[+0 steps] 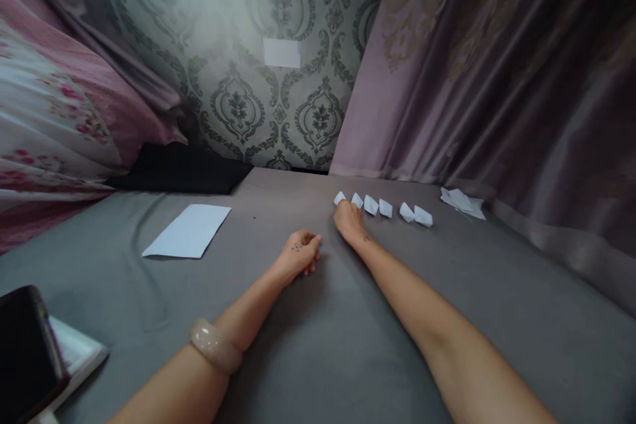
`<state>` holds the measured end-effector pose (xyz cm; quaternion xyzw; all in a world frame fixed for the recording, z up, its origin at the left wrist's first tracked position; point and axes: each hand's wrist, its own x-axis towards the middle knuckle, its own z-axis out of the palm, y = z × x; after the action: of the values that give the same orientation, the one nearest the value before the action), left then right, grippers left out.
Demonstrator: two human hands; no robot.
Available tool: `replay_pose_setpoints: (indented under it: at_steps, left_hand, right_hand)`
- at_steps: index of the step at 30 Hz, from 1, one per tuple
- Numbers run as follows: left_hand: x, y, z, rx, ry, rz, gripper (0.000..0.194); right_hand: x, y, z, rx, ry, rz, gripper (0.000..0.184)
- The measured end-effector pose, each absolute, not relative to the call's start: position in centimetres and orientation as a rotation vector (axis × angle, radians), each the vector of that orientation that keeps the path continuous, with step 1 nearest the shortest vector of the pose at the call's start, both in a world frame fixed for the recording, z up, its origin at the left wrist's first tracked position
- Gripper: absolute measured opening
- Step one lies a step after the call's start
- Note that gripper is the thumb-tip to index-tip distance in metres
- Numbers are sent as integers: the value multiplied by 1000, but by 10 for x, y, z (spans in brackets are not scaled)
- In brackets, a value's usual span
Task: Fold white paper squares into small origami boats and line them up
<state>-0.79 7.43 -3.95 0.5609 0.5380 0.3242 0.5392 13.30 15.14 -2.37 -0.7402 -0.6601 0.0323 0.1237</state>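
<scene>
Several small folded white paper pieces (pixel 385 208) lie in a row on the grey sheet. My right hand (pixel 348 220) is at the left end of the row, its fingers closed and turned down on the leftmost folded paper piece (pixel 339 197). The fingertips are hidden behind the hand, and part of that piece shows above it. Nearer to me and to the left, my left hand (pixel 301 252) hovers low over the sheet, fingers loosely curled and a little apart, with nothing visible in it. A pale bangle (pixel 214 346) circles my left forearm.
White paper sheets (pixel 189 232) lie at the left, with a black cloth (pixel 183 169) behind. A phone (pixel 27 351) leans on a white object (pixel 79 351) at near left. Paper scraps (pixel 462 201) lie at far right by the purple curtain (pixel 497 93).
</scene>
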Motion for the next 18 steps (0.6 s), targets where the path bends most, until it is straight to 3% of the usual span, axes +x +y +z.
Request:
replay_pose_setpoints:
  at_steps: [18]
  left_hand:
    - [-7,76,-37,1336,1298,741,23]
  right_hand:
    - [137,149,-25,-2108,-1960,31,36]
